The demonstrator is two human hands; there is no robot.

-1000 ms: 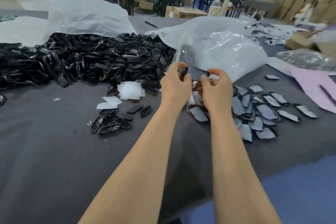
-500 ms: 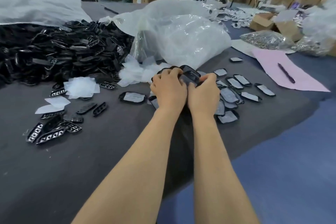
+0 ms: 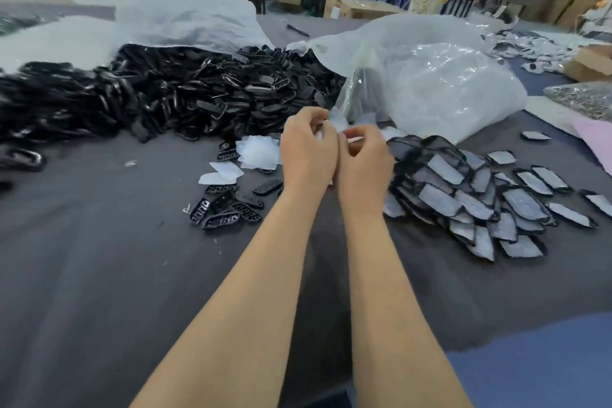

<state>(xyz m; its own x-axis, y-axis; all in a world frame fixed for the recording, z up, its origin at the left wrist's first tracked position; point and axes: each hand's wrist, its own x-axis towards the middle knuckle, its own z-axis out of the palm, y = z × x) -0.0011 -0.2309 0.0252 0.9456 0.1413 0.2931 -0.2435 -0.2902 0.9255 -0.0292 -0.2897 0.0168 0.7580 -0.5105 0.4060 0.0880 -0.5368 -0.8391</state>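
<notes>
Room: a packing shop with cartons stacked along the far wall and trestle tables behind. In front is a grey-covered worktop (image 3: 99, 275).
Worktop: a heap of black parts (image 3: 198, 93) lies to the left, a clear bag (image 3: 430, 86) behind the hands and a filmed pile (image 3: 463, 202) to the right.
Film piece (image 3: 337, 118): a small whitish sheet held up off the worktop between the two hands, just in front of the bag's mouth.
Risk: I think the sheet could crease, fold onto itself or slip away. If it drops among the loose films (image 3: 258, 152) it would be hard to find.
Cause: the sheet is thin and limp, and it is gripped only at its edges.
Left hand (image 3: 308, 149): the fingers (image 3: 313, 116) are curled tight and pinch the sheet's left edge.
Right hand (image 3: 364, 162): the fingers (image 3: 356, 133) are curled in, thumb to forefinger. They appear to nip the sheet's lower right edge, though blur hides the exact contact.
</notes>
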